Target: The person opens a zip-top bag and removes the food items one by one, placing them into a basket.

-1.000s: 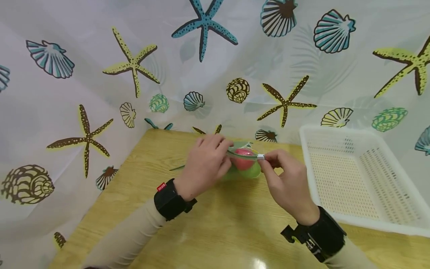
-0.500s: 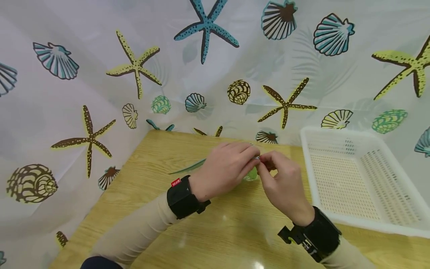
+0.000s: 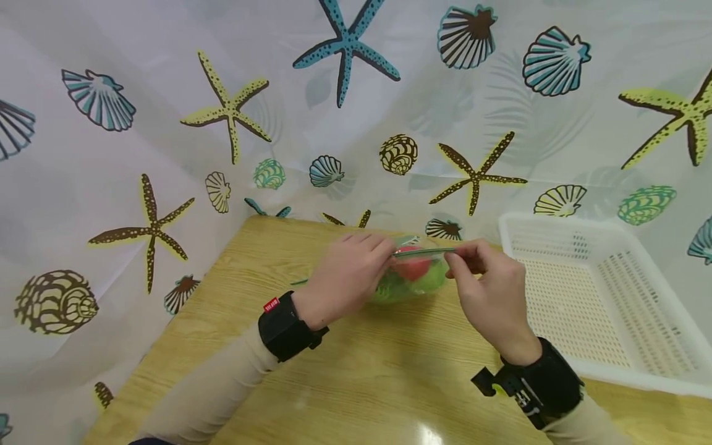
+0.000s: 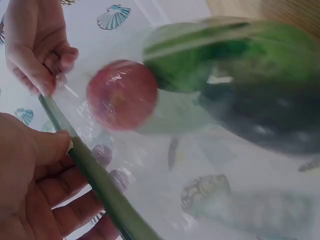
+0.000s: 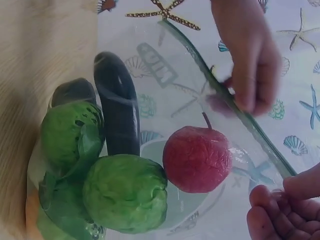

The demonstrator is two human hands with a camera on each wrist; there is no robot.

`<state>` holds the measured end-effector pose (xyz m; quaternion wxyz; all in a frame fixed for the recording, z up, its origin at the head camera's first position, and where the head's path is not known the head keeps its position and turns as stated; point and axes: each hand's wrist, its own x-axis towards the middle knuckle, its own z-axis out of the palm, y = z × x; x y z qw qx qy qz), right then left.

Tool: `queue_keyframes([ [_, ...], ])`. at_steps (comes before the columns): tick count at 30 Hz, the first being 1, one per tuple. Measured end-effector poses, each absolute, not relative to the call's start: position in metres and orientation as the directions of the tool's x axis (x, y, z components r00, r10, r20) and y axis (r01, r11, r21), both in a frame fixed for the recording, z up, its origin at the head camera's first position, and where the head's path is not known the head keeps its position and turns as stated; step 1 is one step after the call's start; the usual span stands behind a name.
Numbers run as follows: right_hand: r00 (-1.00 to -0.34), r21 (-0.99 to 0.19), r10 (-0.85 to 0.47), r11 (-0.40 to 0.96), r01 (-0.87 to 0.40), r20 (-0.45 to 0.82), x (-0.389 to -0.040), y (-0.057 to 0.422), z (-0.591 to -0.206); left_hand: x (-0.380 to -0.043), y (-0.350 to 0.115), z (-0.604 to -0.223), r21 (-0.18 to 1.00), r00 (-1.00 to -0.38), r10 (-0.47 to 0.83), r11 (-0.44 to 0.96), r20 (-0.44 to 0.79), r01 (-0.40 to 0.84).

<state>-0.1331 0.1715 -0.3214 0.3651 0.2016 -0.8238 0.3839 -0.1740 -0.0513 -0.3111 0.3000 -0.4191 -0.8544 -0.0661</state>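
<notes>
A clear zip bag [image 3: 389, 292] with a green zip strip [image 4: 95, 172] stands on the table between the hands. Through its film show a red apple [image 5: 197, 159], a cabbage-like green ball [image 5: 125, 192] and a long dark eggplant [image 5: 117, 100], with more green vegetables beside them. My right hand [image 3: 492, 290] pinches one end of the strip between thumb and fingertip. Further along the strip, my left hand [image 3: 350, 272] grips it, thumb on one side and fingers behind; a small white piece shows at the thumb's tip in the left wrist view.
To the right stands a white plastic basket [image 3: 556, 364] with perforated walls, close by the right hand. The wooden table [image 3: 334, 383] ends at a white cloth [image 3: 356, 154] printed with starfish and shells, hanging behind and to the left.
My left hand slid right along the strip to the right fingertips, then drew back left, uncovering the apple. The white slider seen at the right fingertips earlier is gone from there.
</notes>
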Motion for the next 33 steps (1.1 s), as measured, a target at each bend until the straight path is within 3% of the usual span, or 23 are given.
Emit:
queue_keyframes([
  [5,-0.653,-0.495,-0.015,0.639,-0.589,0.757,-0.133,0.184,-0.318,-0.179,-0.074,-0.320,-0.124,-0.521,0.643,0.688,0.561,0.715],
  [21,-0.676,-0.524,0.045,0.671,-0.525,0.735,-0.127,0.201,-0.307,-0.186,-0.134,-0.325,-0.058,-0.597,0.515,0.784,0.615,0.618],
  [33,-0.713,-0.497,-0.058,0.677,-0.543,0.699,-0.130,0.203,-0.290,-0.189,-0.142,-0.303,0.077,-0.658,0.479,0.772,0.581,0.631],
])
